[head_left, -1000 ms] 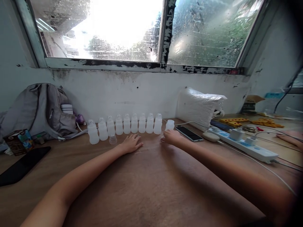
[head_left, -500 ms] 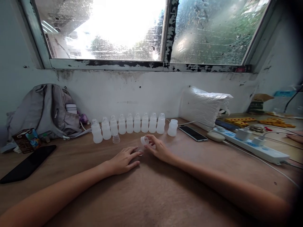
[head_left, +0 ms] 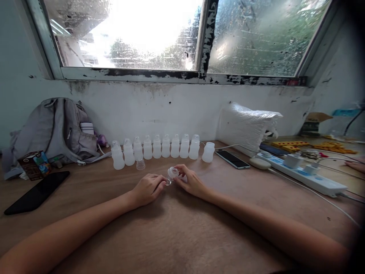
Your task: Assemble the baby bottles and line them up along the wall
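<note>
My right hand [head_left: 190, 182] pinches a translucent white bottle collar [head_left: 172, 172] between thumb and fingers, tilted just above the table. My left hand [head_left: 149, 188] rests on the table, its fingers bunched at the edge of a small clear round piece [head_left: 168, 182]. That piece lies just below the collar and is partly hidden by the fingertips. Behind the hands stand several frosted baby bottles [head_left: 165, 148] with clear domed caps. At the row's right end, one bottle [head_left: 208, 153] has an open neck. A clear cap [head_left: 140, 164] stands in front of the row.
On the left are a grey backpack [head_left: 61, 129], a drink carton [head_left: 34, 164] and a black tablet-like slab [head_left: 37, 193]. A phone [head_left: 233, 159], a white power strip [head_left: 302, 175] with cables and a silvery padded bag [head_left: 242, 127] occupy the right. Another person's hand [head_left: 355, 166] shows at the right edge.
My left fingers have drawn together and curled at the clear piece, where they were spread before. My right hand keeps the collar, now tilted a little differently. The view has shifted slightly.
</note>
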Available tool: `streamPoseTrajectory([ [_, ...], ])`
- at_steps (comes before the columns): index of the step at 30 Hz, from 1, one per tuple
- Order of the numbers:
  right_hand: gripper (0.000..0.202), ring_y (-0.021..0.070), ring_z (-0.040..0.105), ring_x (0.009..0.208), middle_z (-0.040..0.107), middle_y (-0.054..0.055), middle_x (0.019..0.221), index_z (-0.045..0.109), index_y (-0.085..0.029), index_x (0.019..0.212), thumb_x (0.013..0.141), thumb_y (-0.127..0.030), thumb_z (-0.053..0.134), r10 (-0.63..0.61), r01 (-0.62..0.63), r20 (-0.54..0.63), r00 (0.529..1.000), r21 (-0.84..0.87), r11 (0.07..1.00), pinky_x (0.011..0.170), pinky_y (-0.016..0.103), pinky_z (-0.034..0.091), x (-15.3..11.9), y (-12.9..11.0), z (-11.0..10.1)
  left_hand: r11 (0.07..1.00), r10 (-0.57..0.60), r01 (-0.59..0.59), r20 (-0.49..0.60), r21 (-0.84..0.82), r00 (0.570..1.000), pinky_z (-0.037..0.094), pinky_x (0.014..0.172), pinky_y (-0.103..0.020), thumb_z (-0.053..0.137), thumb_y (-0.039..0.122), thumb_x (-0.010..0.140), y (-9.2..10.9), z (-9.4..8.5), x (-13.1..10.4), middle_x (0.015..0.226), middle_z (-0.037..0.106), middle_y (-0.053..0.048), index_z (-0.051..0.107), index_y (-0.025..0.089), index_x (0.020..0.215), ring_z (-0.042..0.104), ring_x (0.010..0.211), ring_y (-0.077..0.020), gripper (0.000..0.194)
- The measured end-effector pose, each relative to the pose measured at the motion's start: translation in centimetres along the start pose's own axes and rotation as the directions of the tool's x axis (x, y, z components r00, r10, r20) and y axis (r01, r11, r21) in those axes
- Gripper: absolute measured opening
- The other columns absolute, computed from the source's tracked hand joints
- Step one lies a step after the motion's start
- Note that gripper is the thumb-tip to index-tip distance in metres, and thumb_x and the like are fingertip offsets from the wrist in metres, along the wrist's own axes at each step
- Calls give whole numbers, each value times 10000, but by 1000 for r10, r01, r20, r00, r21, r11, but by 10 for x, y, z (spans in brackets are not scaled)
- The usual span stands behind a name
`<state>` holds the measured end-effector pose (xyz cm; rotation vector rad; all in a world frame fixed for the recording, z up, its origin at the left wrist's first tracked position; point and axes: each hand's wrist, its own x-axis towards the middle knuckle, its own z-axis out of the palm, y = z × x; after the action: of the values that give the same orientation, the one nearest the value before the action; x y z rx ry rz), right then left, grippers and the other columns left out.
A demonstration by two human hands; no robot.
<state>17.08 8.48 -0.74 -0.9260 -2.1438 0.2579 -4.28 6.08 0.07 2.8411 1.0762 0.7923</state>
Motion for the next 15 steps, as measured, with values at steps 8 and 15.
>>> streamPoseTrajectory([
  [8, 315, 177, 577, 888, 615, 48, 994, 479, -237, 1131, 821, -291, 496, -35, 37, 114, 993, -17, 999, 784, 303, 431, 1, -5, -1, 992, -43, 47, -33, 118, 998, 410, 786, -334, 274, 242, 898, -1, 2, 1, 826, 603, -56, 520, 164, 843, 547, 826, -186, 264],
  [15, 407, 205, 555, 971, 604, 74, 1081, 474, -232, 1197, 807, -337, 521, -49, 70, 249, 967, -78, 994, 838, 343, 419, 3, 0, 3, 992, -87, 97, -121, 85, 989, 410, 795, -341, 323, 230, 872, -4, 6, 3, 890, 565, -54, 485, 167, 905, 509, 859, -186, 177],
])
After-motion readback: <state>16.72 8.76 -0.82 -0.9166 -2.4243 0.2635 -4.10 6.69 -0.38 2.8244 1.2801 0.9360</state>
